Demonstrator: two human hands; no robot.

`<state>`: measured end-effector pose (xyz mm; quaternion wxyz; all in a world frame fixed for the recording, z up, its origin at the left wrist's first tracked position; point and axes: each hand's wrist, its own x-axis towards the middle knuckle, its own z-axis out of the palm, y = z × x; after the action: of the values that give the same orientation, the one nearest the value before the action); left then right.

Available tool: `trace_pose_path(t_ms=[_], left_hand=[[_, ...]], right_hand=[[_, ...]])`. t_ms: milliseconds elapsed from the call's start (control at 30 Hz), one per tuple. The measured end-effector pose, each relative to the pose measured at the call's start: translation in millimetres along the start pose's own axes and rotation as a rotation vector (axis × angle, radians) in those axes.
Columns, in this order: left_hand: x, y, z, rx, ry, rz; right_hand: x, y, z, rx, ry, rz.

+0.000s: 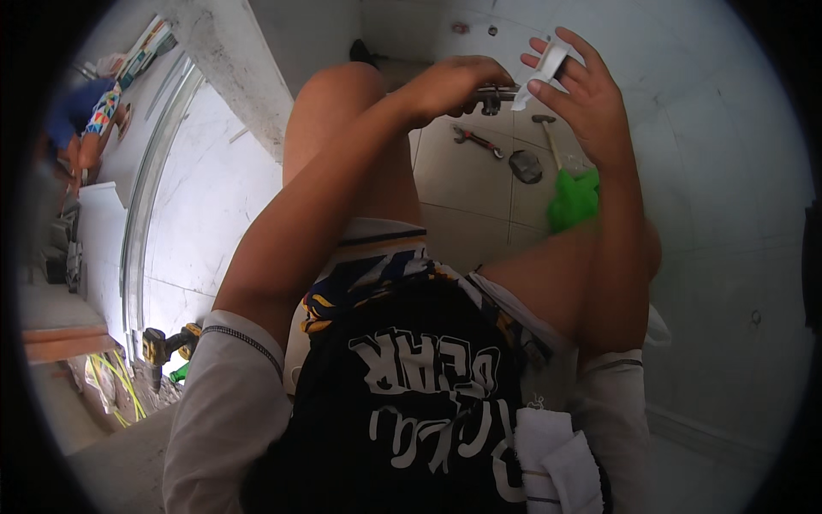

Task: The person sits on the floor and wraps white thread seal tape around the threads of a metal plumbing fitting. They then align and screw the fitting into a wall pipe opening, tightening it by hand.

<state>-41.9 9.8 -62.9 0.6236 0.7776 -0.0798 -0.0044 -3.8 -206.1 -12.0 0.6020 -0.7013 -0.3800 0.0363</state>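
Note:
My left hand (449,84) is closed around a small metal pipe fitting (495,96), held out above my knees. My right hand (580,90) is right beside it, fingers spread, with a strip of white tape (545,67) pinched between fingers and thumb; the tape's lower end meets the fitting. Both forearms rise from the lower edge over my bare knees.
On the tiled floor below the hands lie a wrench (478,140), a hammer (546,128), a dark round disc (526,166) and a green cloth (574,199). A yellow power drill (167,344) lies at lower left by a curved metal rail (147,184). Another person (86,128) crouches far left.

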Motion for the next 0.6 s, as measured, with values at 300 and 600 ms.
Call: trace_pose_path(t_ms=[300,600], left_hand=[[4.9,13.0,-0.2,0.038,-0.018,-0.011],[8.2,5.5,-3.5,0.004,0.066,0.039]], right_hand=[[-3.6,-2.6,-19.4,-0.022,0.015,0.023],[7.4,10.1,-29.5,-0.088,0.082,0.006]])
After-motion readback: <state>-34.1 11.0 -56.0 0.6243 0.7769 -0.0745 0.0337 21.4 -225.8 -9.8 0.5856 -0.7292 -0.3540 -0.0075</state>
